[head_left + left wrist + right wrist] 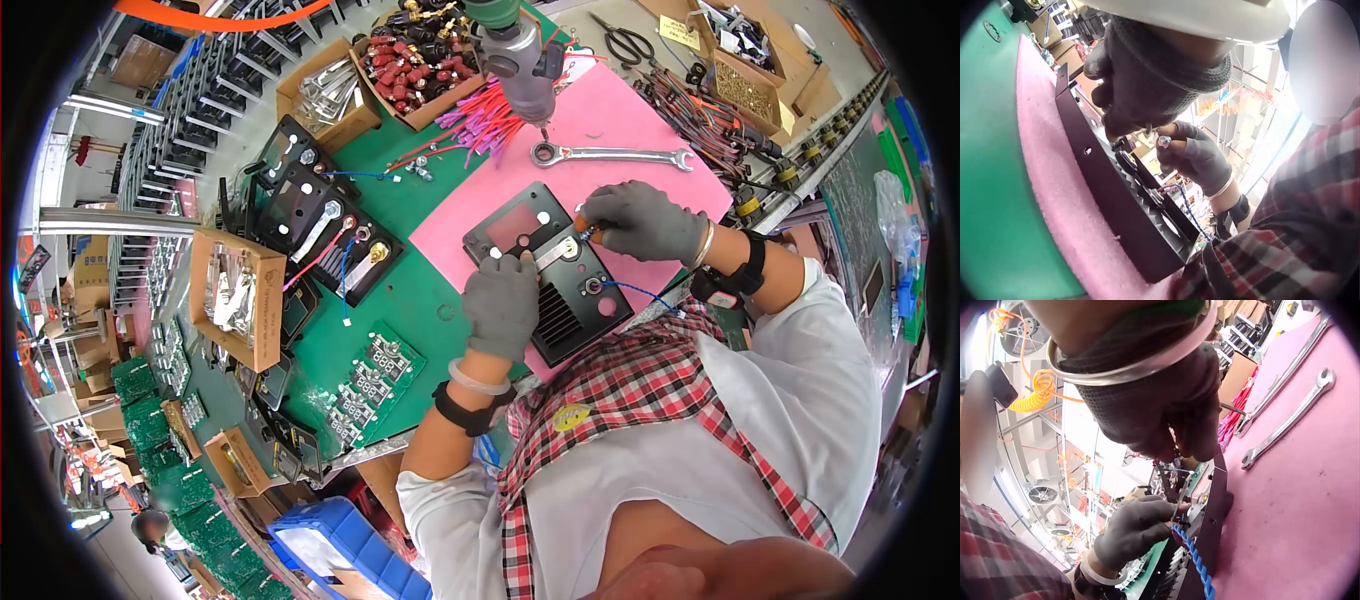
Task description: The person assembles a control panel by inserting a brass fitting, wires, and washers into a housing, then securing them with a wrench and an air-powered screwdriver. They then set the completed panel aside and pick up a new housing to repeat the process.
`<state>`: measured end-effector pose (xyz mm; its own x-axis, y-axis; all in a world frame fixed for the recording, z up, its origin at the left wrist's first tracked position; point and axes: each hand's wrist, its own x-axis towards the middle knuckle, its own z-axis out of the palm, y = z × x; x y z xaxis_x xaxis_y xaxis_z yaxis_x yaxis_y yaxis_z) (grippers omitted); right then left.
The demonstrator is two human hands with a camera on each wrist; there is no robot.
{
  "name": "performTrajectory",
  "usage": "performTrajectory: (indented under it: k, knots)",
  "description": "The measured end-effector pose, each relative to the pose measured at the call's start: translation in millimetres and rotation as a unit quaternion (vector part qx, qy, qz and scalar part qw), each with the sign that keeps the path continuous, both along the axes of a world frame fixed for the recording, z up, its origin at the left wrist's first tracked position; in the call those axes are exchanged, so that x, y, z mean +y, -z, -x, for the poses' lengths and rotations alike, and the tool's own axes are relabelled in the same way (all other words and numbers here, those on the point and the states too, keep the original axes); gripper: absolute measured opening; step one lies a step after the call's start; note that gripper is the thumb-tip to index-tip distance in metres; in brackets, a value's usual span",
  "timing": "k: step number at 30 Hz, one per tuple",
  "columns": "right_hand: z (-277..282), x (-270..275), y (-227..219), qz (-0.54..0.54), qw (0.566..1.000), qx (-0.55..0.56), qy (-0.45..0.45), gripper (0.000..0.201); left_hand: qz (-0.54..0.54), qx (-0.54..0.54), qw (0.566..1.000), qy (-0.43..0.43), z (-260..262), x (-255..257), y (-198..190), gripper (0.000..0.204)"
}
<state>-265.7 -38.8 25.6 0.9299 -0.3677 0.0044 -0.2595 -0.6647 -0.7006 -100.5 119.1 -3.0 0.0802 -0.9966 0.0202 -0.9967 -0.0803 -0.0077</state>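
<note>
While the gray-gloved right hand (645, 222) pinches a silver metal fastener (1164, 142) beside the slotted black metal panel (572, 282) on pink foam (640, 110), a loosened grip could drop it; the gray-gloved left hand (500, 305) touches the panel (whether its fingers clamp anything, I cannot tell).

Head view bright, fisheye-bowed, edges black; wrist views backlit, backgrounds washed out, near fingers (1124, 120) in shadow.

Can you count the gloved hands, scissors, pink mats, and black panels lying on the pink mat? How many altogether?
Gloved hands: 2, left hand and right hand
Pairs of scissors: 1
Pink mats: 1
Black panels on the mat: 1
Total: 5
</note>
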Motion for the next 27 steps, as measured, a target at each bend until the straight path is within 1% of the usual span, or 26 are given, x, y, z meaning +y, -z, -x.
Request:
performTrajectory:
  k: [3,6,9,12,15,18,21,24,27]
  knots:
    - [-8,1,3,0.010,0.998,0.052,-0.031,0.017,-0.002,-0.021,1.000,0.001,2,2,5,0.025]
    - [-17,7,0,0.052,0.991,0.109,-0.050,0.013,-0.005,-0.037,0.999,0.004,5,2,6,0.021]
    - [-22,10,9,0.118,0.982,0.122,-0.085,0.012,0.003,-0.048,0.999,0.008,5,0,7,0.019]
    - [-26,11,15,0.173,0.966,0.154,-0.112,0.015,0.010,-0.052,0.999,0.007,5,0,10,0.018]
    - [-25,13,21,0.268,0.948,0.127,-0.114,0.020,0.013,-0.049,0.999,0.001,5,1,13,0.018]
    - [-30,16,10,0.288,0.935,0.152,-0.144,0.022,0.015,-0.037,0.999,-0.002,6,0,14,0.017]
    - [-35,21,9,0.329,0.918,0.174,-0.140,0.022,0.026,-0.029,0.999,0.002,7,1,13,0.017]
    - [-44,21,2,0.270,0.922,0.254,-0.114,0.022,0.037,-0.030,0.999,0.006,6,3,14,0.016]
    - [-41,18,7,0.255,0.940,0.200,-0.107,0.023,0.040,-0.026,0.999,-0.003,7,4,16,0.015]
